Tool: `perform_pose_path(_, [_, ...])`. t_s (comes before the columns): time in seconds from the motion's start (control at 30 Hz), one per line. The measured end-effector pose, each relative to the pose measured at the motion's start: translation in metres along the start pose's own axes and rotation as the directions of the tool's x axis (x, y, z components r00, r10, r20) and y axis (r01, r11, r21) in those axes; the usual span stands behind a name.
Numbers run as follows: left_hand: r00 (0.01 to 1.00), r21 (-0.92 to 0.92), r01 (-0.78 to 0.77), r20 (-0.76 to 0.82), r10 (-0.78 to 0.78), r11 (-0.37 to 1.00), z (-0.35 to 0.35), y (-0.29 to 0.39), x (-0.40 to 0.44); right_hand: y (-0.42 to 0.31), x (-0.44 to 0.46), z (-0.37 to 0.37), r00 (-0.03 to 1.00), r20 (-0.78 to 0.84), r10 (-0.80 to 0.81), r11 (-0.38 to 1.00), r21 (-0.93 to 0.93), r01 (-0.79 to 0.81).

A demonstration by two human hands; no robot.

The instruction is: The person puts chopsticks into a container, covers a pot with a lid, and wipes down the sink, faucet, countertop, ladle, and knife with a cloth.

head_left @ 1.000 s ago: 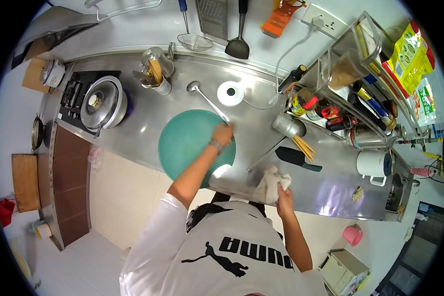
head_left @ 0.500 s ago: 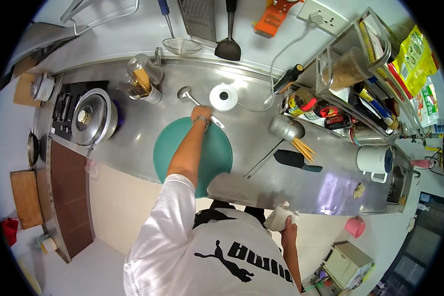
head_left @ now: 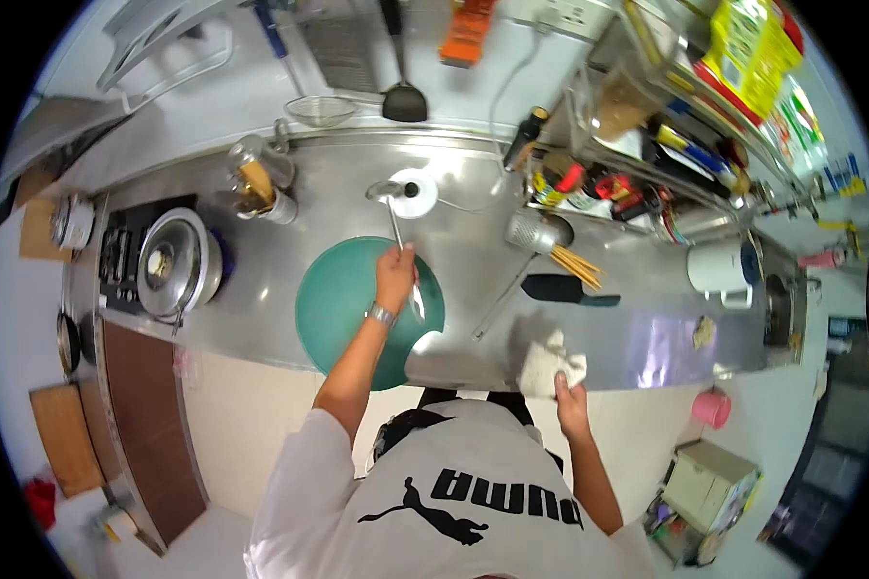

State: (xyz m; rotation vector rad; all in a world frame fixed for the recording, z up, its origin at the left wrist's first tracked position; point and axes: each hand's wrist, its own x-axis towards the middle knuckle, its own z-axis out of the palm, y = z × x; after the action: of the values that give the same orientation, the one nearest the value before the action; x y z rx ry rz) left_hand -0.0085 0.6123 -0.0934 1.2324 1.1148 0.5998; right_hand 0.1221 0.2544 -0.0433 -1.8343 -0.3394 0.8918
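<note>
My left hand (head_left: 394,278) is closed around the handle of a metal ladle (head_left: 383,190), above a round green cutting board (head_left: 333,309). The ladle's bowl points toward the wall, overlapping a white round power base (head_left: 417,196) in view. Its pale handle end sticks out below my fist. By the counter's front edge, my right hand (head_left: 571,403) grips a crumpled off-white cloth (head_left: 550,369), thumb on top; the other fingers are mostly hidden.
A lidded pot (head_left: 174,259) sits on the stove at left. A cleaver (head_left: 555,289), a metal utensil holder (head_left: 534,233) with chopsticks and a white kettle (head_left: 716,267) stand or lie to the right. A spice rack (head_left: 637,145) fills the back right.
My left hand has picked the ladle up off the counter and drawn it back over the green board. My right hand has raised the cloth to the counter's front edge. The view has shifted.
</note>
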Motion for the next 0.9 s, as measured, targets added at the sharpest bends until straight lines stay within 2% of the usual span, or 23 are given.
perform_pose_path(0.03, [0.999, 0.006, -0.002, 0.038, 0.001, 1.0, 0.009, 0.001, -0.019, -0.008, 0.005, 0.001, 0.998, 0.011, -0.068, 0.996, -0.056, 0.068])
perform_pose_path(0.1, [0.974, -0.082, 0.061, 0.225, -0.041, 0.995, 0.032, 0.005, -0.055, -0.04, 0.012, 0.008, 0.978, -0.015, -0.207, 0.971, -0.126, 0.203])
perform_pose_path(0.17, [0.949, -0.064, 0.086, 0.309, -0.062, 0.994, 0.056, 0.022, -0.088, -0.061, 0.017, 0.009, 0.997, 0.016, -0.074, 0.99, -0.12, 0.075])
perform_pose_path(0.23, [0.917, -0.045, 0.099, 0.392, -0.073, 0.994, 0.079, 0.022, -0.113, -0.078, 0.02, 0.017, 0.994, 0.002, -0.112, 0.993, -0.032, 0.112])
perform_pose_path(0.3, [0.866, 0.063, 0.036, 0.497, -0.062, 0.997, 0.098, 0.012, -0.134, -0.092, 0.02, 0.027, 0.977, -0.034, -0.213, 0.974, 0.069, 0.215])
perform_pose_path(0.37, [0.809, 0.117, -0.046, 0.587, -0.031, 0.992, 0.112, 0.006, -0.158, -0.083, 0.025, 0.031, 0.984, -0.021, -0.175, 0.946, 0.273, 0.174])
perform_pose_path(0.4, [0.746, 0.061, -0.208, 0.655, 0.118, 0.976, 0.116, 0.003, -0.169, -0.085, 0.022, 0.034, 0.986, -0.06, -0.158, 0.918, 0.36, 0.169])
perform_pose_path(0.43, [0.712, 0.052, -0.201, 0.694, 0.11, 0.978, 0.121, 0.002, -0.18, -0.088, 0.02, 0.03, 0.984, -0.106, -0.146, 0.879, 0.442, 0.178])
perform_pose_path(0.47, [0.676, 0.044, -0.194, 0.73, 0.101, 0.98, 0.127, 0.001, -0.191, -0.087, 0.016, 0.023, 0.974, -0.17, -0.152, 0.873, 0.439, 0.212])
perform_pose_path(0.5, [0.631, 0.132, -0.078, 0.774, -0.054, 0.988, 0.127, 0.002, -0.194, -0.083, 0.01, 0.017, 0.985, -0.166, -0.047, 0.89, 0.44, 0.117])
perform_pose_path(0.53, [0.57, 0.235, 0.025, 0.795, -0.207, 0.972, 0.13, 0.005, -0.198, -0.077, 0.004, 0.006, 0.986, -0.158, 0.057, 0.894, 0.448, 0.02])
perform_pose_path(0.57, [0.554, 0.263, 0.0, 0.803, -0.219, 0.965, 0.136, 0.008, -0.207, -0.068, 0.0, -0.002, 0.976, -0.212, 0.053, 0.887, 0.46, 0.052])
perform_pose_path(0.63, [0.513, 0.293, -0.057, 0.829, -0.223, 0.954, 0.152, 0.009, -0.233, -0.056, -0.009, -0.029, 0.97, -0.204, 0.133, 0.752, 0.658, 0.035])
perform_pose_path(0.67, [0.535, 0.303, -0.032, 0.81, -0.239, 0.953, 0.159, 0.006, -0.247, -0.053, -0.016, -0.048, 0.963, -0.231, 0.136, 0.678, 0.731, 0.079])
perform_pose_path(0.7, [0.56, 0.312, -0.006, 0.788, -0.255, 0.95, 0.168, 0.003, -0.261, -0.048, -0.021, -0.069, 0.955, -0.264, 0.132, 0.665, 0.739, 0.113])
perform_pose_path(0.77, [0.503, 0.311, -0.054, 0.829, -0.243, 0.949, 0.187, -0.009, -0.277, -0.031, -0.035, -0.109, 0.938, -0.302, 0.169, 0.716, 0.692, 0.094])
perform_pose_path(0.8, [0.469, 0.302, -0.071, 0.851, -0.236, 0.95, 0.199, -0.015, -0.287, -0.021, -0.044, -0.128, 0.93, -0.328, 0.167, 0.7, 0.703, 0.122])
perform_pose_path(0.87, [0.418, 0.306, -0.103, 0.877, -0.238, 0.946, 0.228, -0.023, -0.314, 0.0, -0.064, -0.169, 0.946, -0.325, 0.012, 0.645, 0.726, 0.241])
perform_pose_path(0.9, [0.389, 0.306, -0.108, 0.888, -0.243, 0.946, 0.247, -0.025, -0.329, 0.003, -0.078, -0.194, 0.94, -0.342, 0.004, 0.633, 0.729, 0.263])
